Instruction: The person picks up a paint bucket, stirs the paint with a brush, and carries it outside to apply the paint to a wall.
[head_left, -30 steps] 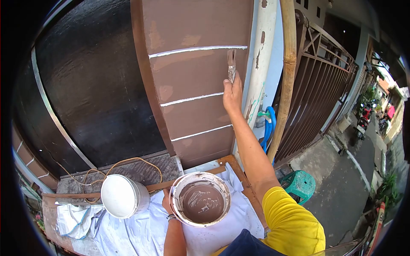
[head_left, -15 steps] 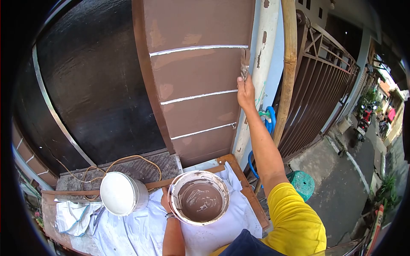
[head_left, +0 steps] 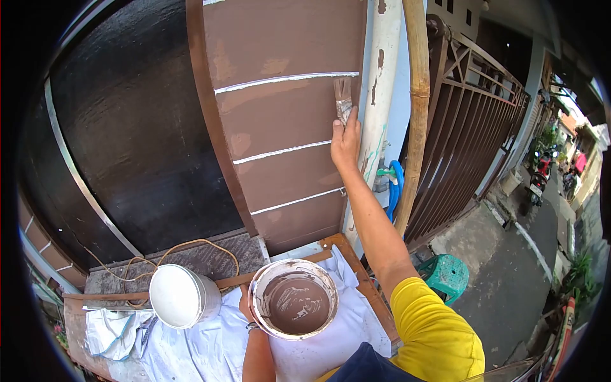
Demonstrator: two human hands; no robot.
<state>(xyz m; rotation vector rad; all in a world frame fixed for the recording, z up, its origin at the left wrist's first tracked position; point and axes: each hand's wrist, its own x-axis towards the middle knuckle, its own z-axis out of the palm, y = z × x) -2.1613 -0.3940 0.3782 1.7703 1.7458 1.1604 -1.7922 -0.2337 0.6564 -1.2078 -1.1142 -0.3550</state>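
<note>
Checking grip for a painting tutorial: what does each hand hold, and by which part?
Right hand holds the paintbrush by its handle; left hand grips the brown paint bucket at its side.

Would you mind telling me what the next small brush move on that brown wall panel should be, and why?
Probably a short stroke along the panel just under the upper white groove. The right hand holds the paintbrush with its bristles on the brown wall there, and lighter patches show nearby. The left hand grips the bucket of brown paint, within reach for reloading.

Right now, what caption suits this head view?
Right hand brushes brown wall panel with paintbrush; left hand steadies round brown-paint bucket.
</note>
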